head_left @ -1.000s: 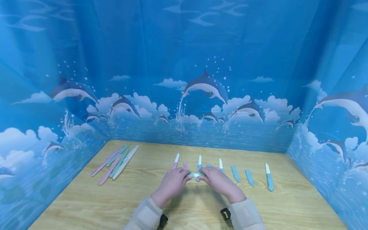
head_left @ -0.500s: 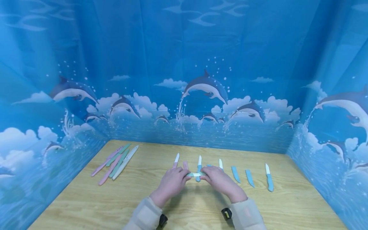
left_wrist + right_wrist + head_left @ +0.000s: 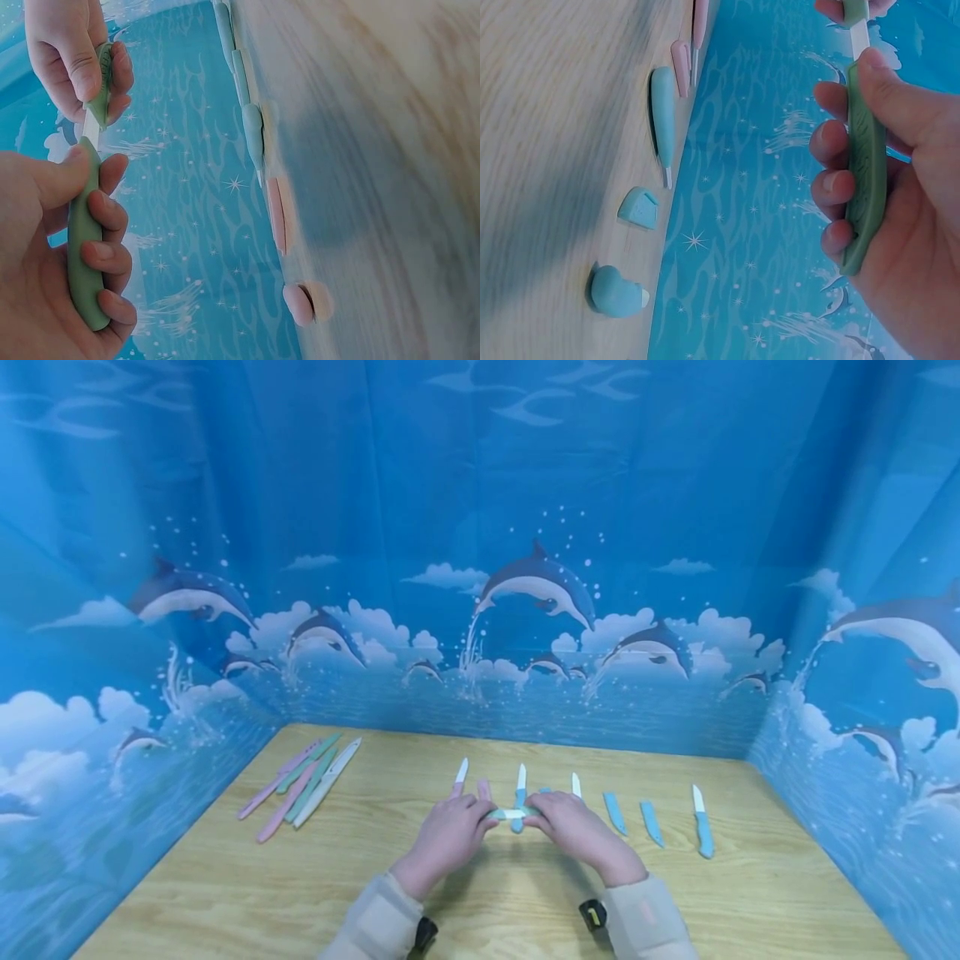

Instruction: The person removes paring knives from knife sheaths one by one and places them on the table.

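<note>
In front of me my left hand [image 3: 452, 833] grips the green handle of a paring knife [image 3: 84, 240], fingers curled round it and thumb along its top. My right hand [image 3: 576, 831] holds the green blade cover [image 3: 866, 161] in curled fingers. A short stretch of white blade [image 3: 91, 129] shows between handle and cover; the rest of the blade sits inside the cover. Both hands are raised over the table, with the knife held crosswise. Behind them lie a pink-handled knife [image 3: 462, 770], a pink cover [image 3: 483, 789] and a blue-handled knife [image 3: 521, 785].
To the right lie another knife [image 3: 576, 785], partly hidden by my right hand, two blue covers [image 3: 614, 814] [image 3: 652, 824] and a blue-handled knife [image 3: 702, 833]. A pile of several pink, green and white knives [image 3: 307, 785] rests at the left of the wooden table [image 3: 225, 893].
My right hand has shifted very slightly right with the cover, and a little more white blade shows between the hands. The left hand and the things on the table have stayed put.
</note>
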A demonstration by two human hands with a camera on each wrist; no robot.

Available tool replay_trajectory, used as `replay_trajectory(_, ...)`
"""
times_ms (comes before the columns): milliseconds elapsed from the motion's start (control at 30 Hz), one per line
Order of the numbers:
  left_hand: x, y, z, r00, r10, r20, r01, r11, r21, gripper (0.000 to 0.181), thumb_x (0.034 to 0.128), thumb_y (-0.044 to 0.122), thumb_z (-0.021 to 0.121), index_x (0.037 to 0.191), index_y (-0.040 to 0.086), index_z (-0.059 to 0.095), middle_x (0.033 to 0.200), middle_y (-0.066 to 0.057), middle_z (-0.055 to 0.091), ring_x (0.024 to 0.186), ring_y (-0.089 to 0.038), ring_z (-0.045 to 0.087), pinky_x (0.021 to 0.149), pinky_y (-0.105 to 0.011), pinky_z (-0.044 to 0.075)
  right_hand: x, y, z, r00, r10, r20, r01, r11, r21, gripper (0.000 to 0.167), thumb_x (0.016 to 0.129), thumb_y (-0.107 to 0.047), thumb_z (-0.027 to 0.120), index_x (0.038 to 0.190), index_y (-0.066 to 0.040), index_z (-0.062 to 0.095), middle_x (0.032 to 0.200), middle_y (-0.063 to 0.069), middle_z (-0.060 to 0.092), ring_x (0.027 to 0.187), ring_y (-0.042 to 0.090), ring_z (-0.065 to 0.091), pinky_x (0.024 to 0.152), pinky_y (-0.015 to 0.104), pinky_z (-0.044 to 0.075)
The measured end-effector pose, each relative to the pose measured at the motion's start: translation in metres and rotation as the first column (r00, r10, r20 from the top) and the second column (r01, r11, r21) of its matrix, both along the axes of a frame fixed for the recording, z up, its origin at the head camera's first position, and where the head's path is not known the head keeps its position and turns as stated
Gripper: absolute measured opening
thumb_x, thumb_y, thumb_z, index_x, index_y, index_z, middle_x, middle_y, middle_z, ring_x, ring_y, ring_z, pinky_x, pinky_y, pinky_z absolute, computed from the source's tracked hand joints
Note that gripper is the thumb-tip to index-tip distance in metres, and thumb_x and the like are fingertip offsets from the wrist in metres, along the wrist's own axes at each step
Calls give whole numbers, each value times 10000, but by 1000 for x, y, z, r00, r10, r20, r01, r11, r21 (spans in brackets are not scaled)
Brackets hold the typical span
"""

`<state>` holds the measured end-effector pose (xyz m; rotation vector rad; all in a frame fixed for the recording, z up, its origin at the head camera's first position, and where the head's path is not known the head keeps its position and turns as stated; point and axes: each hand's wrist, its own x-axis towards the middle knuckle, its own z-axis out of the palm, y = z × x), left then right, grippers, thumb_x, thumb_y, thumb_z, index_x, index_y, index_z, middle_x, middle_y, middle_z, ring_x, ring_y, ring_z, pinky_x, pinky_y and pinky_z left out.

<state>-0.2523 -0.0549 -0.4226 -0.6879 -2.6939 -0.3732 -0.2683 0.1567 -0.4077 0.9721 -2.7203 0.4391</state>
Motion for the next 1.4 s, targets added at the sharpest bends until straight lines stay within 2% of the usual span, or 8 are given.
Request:
replay_trajectory(167, 0, 0, 0, 1000, 2, 19, -2, 1000, 5, 244, 957, 336, 580, 1105, 170, 679, 964, 11, 683, 925, -181, 656, 849, -439, 532, 1, 1, 2, 1000, 5, -5, -5, 1000, -6, 174, 941, -294, 590, 966, -135, 654, 818, -83, 623, 773, 94, 601, 785, 363, 502)
replay_trajectory(433, 1, -2, 0, 1000, -4, -2, 4, 1000, -3, 227, 958, 327, 584, 1090, 171, 683, 931, 19, 681, 858, -158, 653, 791, -397, 537, -1, 1, 1, 999, 19, 36, -19, 1000, -20, 155, 946, -278, 588, 973, -139, 650, 831, -87, 624, 788, 92, 608, 771, 330, 524)
replay_trajectory(733, 0, -2, 0, 1000, -4, -11, 4, 1000, -4, 216, 950, 325, 595, 1080, 177, 683, 895, 23, 663, 832, -158, 640, 746, -378, 532, -3, 5, 0, 997, -16, 74, 18, 999, -28, 126, 942, -245, 608, 997, -142, 657, 884, -61, 663, 836, 140, 640, 783, 357, 529)
replay_trajectory(1067, 0, -2, 1, 1000, 3, 17, -3, 1000, -1, 217, 951, 310, 595, 1094, 173, 682, 915, 9, 673, 872, -184, 654, 782, -410, 538, -3, 6, 3, 997, -14, 80, 17, 999, -29, 125, 932, -240, 617, 985, -134, 656, 881, -54, 671, 831, 142, 646, 775, 345, 537)
replay_trajectory(1400, 1, -3, 2, 1000, 2, 6, -2, 1000, -4, 216, 951, 308, 597, 1092, 171, 685, 873, 22, 653, 892, -193, 662, 789, -409, 537, -5, 7, 1, 997, -30, 74, 32, 999, -28, 107, 934, -230, 621, 979, -137, 648, 865, -59, 664, 808, 131, 637, 754, 342, 523)
